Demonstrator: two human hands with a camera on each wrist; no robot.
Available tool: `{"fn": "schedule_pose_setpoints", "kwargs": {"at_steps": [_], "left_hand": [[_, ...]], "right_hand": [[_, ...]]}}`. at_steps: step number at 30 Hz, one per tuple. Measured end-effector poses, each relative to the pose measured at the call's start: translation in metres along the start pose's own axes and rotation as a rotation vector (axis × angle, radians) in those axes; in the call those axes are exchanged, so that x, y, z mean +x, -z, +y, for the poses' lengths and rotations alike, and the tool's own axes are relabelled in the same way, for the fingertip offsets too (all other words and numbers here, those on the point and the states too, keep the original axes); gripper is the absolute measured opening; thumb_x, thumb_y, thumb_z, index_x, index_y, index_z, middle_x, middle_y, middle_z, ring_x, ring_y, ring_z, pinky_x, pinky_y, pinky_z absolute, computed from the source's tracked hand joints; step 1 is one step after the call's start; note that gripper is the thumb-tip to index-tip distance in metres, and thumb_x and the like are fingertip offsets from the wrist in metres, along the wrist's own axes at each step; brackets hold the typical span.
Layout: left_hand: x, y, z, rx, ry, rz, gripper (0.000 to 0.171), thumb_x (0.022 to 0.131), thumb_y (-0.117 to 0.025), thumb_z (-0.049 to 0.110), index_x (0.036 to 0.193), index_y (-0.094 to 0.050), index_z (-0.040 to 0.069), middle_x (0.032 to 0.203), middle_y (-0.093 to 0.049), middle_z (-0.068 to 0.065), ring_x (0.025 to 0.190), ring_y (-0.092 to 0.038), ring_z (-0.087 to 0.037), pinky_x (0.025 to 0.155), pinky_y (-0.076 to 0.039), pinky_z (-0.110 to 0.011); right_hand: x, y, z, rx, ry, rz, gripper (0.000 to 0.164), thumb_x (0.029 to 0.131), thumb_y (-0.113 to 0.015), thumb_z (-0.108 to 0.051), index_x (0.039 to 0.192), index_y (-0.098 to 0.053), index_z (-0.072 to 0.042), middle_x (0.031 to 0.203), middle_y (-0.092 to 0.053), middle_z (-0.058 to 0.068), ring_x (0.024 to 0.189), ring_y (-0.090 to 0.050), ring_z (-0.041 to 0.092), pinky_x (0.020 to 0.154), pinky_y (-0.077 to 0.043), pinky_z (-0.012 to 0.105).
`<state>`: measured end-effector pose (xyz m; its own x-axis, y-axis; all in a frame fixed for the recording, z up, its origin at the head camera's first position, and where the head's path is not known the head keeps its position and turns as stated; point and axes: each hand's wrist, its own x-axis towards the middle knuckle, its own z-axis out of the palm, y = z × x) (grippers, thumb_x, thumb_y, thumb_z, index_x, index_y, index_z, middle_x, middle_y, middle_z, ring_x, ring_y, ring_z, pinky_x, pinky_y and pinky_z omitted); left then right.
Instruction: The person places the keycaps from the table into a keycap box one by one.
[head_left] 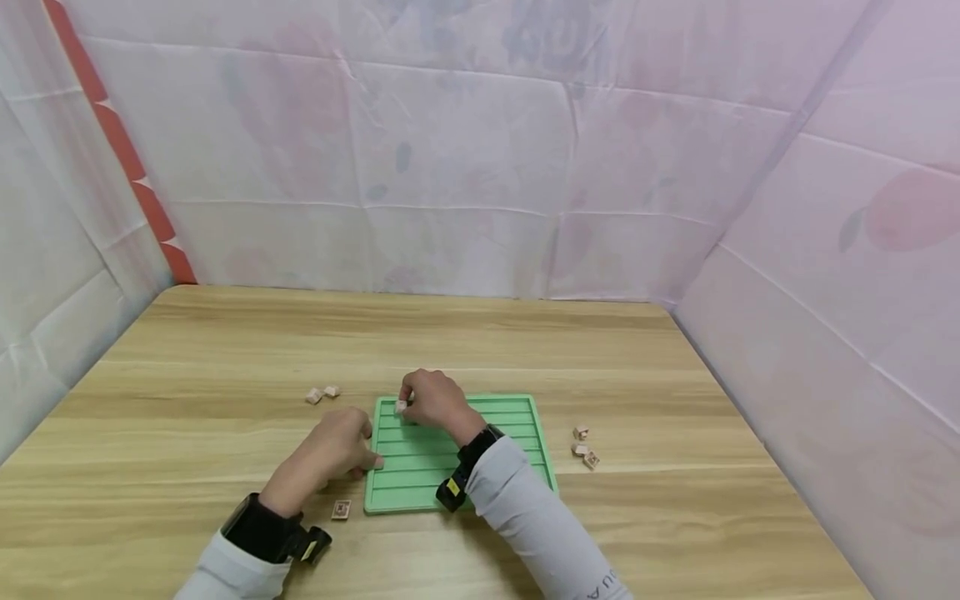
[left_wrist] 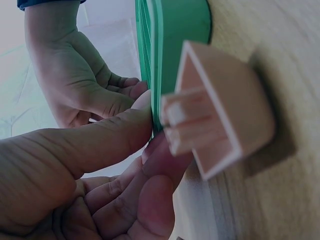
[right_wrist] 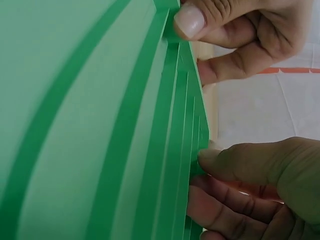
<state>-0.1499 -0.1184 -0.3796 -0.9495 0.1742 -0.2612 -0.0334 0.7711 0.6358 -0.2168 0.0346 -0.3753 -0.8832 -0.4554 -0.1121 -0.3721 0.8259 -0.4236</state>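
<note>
A green ridged tray (head_left: pixel 420 481) lies on the table. My left hand (head_left: pixel 337 446) grips its left edge, thumb on top and fingers at the outer side. At the far left corner of the tray, my right hand (head_left: pixel 438 402) pinches a small pale keycap (head_left: pixel 401 407) over the ridges. In the right wrist view that keycap is hidden behind the right hand (right_wrist: pixel 260 185). Another keycap (left_wrist: pixel 242 95) lies close beside the tray in the left wrist view, hollow underside and stem showing; the head view has this keycap (head_left: pixel 341 509) near the tray's front left corner.
Two keycaps (head_left: pixel 313 396) lie on the wooden table (head_left: pixel 225 358) beyond the left hand. Three more keycaps (head_left: pixel 580 450) are grouped right of the tray. Pale patterned sheets (head_left: pixel 465 167) hang behind the table and along both sides.
</note>
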Motion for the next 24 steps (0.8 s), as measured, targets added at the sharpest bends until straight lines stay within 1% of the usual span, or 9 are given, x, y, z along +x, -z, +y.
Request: {"fn": "schedule_pose_setpoints", "kwargs": {"at_steps": [8, 12, 17, 24], "left_hand": [[-0.002, 0.000, -0.003, -0.003, 0.000, 0.012, 0.027, 0.072, -0.079, 0.007, 0.073, -0.053, 0.003, 0.056, -0.055, -0.006, 0.047, -0.052, -0.015, 0.048, -0.033, -0.026], [-0.001, 0.000, -0.003, -0.008, -0.006, 0.016, 0.026, 0.071, -0.080, 0.006, 0.076, -0.054, 0.002, 0.056, -0.055, -0.005, 0.048, -0.053, -0.016, 0.049, -0.035, -0.026], [-0.001, 0.000, -0.003, -0.004, -0.003, 0.018, 0.027, 0.070, -0.080, 0.006, 0.076, -0.054, 0.002, 0.056, -0.055, -0.005, 0.048, -0.054, -0.015, 0.049, -0.036, -0.026], [-0.002, 0.000, -0.001, -0.002, -0.002, 0.016, 0.026, 0.070, -0.080, 0.006, 0.077, -0.056, 0.001, 0.055, -0.055, -0.006, 0.047, -0.053, -0.015, 0.049, -0.037, -0.026]], "right_hand": [[0.006, -0.006, -0.012, -0.070, 0.011, -0.019, 0.009, 0.084, -0.070, -0.020, 0.080, -0.063, -0.015, 0.074, -0.058, -0.005, 0.058, -0.048, 0.011, 0.052, -0.039, 0.025], [0.007, -0.007, -0.016, -0.103, 0.001, -0.026, 0.009, 0.084, -0.070, -0.021, 0.081, -0.063, -0.016, 0.075, -0.059, -0.006, 0.059, -0.049, 0.011, 0.052, -0.040, 0.025], [0.007, -0.008, -0.020, -0.128, -0.015, -0.006, 0.007, 0.083, -0.071, -0.020, 0.083, -0.065, -0.017, 0.079, -0.061, -0.005, 0.061, -0.050, 0.011, 0.052, -0.041, 0.026], [0.007, -0.010, -0.021, -0.171, -0.031, 0.022, 0.004, 0.084, -0.070, -0.020, 0.084, -0.066, -0.019, 0.081, -0.061, -0.006, 0.064, -0.052, 0.011, 0.053, -0.042, 0.028]]}}
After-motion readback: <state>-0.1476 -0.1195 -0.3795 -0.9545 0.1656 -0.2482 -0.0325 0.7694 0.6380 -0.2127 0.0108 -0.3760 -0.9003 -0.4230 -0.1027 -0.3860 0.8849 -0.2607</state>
